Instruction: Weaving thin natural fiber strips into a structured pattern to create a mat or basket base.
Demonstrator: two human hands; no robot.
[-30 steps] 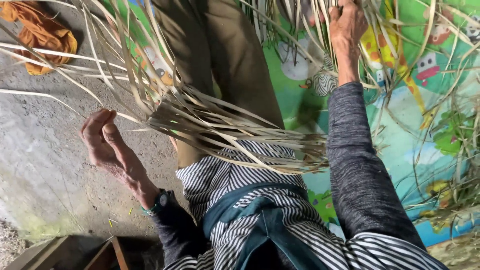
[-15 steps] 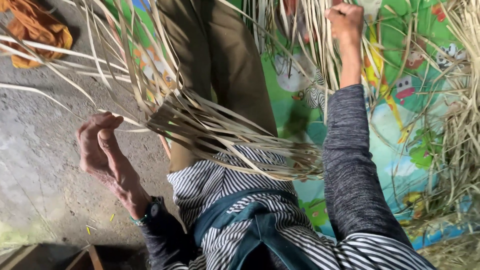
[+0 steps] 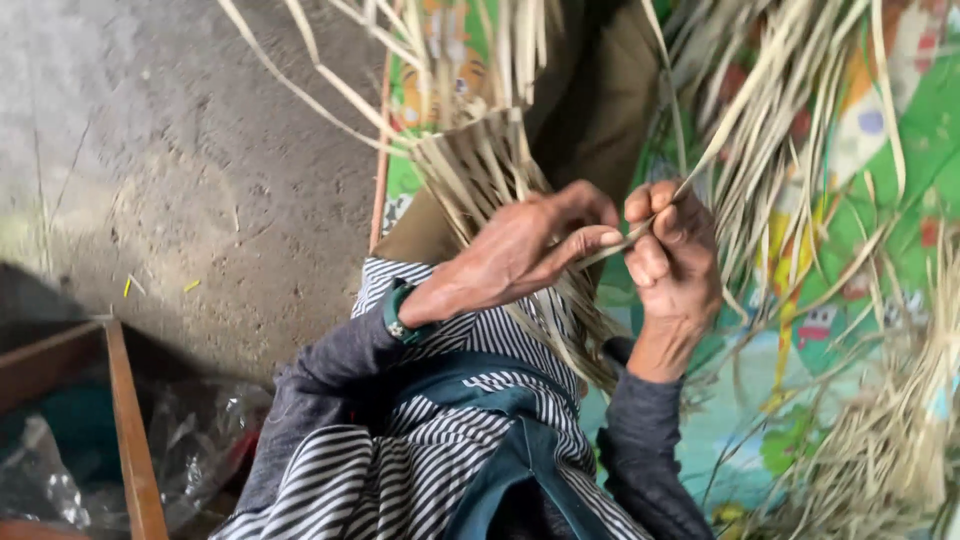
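A woven piece of pale dried leaf strips lies across my lap over olive trousers, with loose strip ends fanning upward. My left hand rests on the woven part, and its fingers pinch a single pale strip. My right hand is right beside it, fingers curled on the same strip, which runs up to the right. The two hands touch at the fingertips. I wear a grey long-sleeved top, a striped cloth and a green-strapped watch on the left wrist.
A colourful cartoon play mat covers the ground on the right, with heaps of loose dried strips on it. Bare concrete floor lies to the left. A wooden frame with clear plastic bags stands at bottom left.
Both hands have come together in front of me from far apart; the right hand dropped from the raised strips, the left moved in from the side. The view shifted right.
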